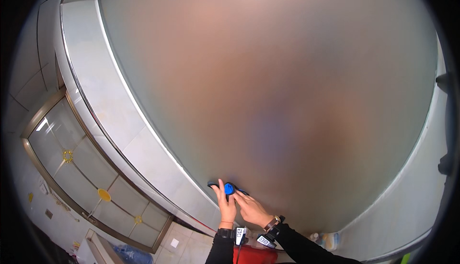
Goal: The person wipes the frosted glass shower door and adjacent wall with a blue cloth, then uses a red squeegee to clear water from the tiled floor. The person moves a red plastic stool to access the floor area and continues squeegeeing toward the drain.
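Observation:
A frosted glass pane (280, 84) stands before me and fills most of the view. Near its lower left part, both of my hands are on a dark tool with a bright blue round part (229, 189); its exact kind I cannot tell. My left hand (225, 204) has its fingers spread along the tool's left side. From the right, my right hand (252, 209) has its fingertips against the tool. A dark strip-like end sticks out at either side of the fingers. Both wrists carry straps with small boxes.
White tile wall (154, 145) borders the pane. At lower left are a framed glass door (104, 195) and a blue plastic water bottle (133, 255). A red object (255, 255) lies below the hands, with bottles (329, 240) at the right and dark fittings (445, 165) at the far edge.

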Demonstrator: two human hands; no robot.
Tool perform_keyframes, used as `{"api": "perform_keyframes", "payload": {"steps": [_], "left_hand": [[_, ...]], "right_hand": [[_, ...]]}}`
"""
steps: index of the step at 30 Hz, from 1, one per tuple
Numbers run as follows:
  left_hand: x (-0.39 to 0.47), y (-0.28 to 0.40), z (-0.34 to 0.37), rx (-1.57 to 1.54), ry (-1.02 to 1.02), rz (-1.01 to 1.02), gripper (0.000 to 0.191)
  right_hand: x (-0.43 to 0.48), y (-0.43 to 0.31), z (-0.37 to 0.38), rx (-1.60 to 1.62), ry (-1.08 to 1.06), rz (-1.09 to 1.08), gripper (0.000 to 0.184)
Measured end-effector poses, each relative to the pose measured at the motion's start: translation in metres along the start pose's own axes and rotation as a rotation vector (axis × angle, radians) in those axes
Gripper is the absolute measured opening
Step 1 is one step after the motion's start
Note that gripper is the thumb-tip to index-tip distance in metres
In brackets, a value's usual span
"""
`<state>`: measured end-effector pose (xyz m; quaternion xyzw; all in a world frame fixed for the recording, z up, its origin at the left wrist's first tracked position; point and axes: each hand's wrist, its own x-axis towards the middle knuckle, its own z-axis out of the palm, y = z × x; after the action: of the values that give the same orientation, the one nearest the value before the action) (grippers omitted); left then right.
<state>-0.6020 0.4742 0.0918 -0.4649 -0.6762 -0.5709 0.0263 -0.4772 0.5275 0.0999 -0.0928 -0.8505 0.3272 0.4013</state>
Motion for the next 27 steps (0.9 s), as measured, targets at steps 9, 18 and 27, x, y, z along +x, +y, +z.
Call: {"api": "perform_keyframes", "payload": {"steps": [9, 18, 27], "left_hand": [[0.045, 0.133, 0.054, 0.188, -0.039, 0.682, 0.065], [-0.032, 0.208, 0.143, 0.069, -0.465, 0.790, 0.054], [-0.053, 0.281, 0.194, -0.089, -0.633, 0.864, 0.056]], "right_hand": [[0.010, -0.030, -0.116, -0.147, 0.492, -0.194, 0.045], [-0.115, 0.005, -0.192, -0.433, 0.807, 0.076, 0.040], [-0.151, -0.001, -0.271, -0.514, 1.136, 0.319, 0.065]]}}
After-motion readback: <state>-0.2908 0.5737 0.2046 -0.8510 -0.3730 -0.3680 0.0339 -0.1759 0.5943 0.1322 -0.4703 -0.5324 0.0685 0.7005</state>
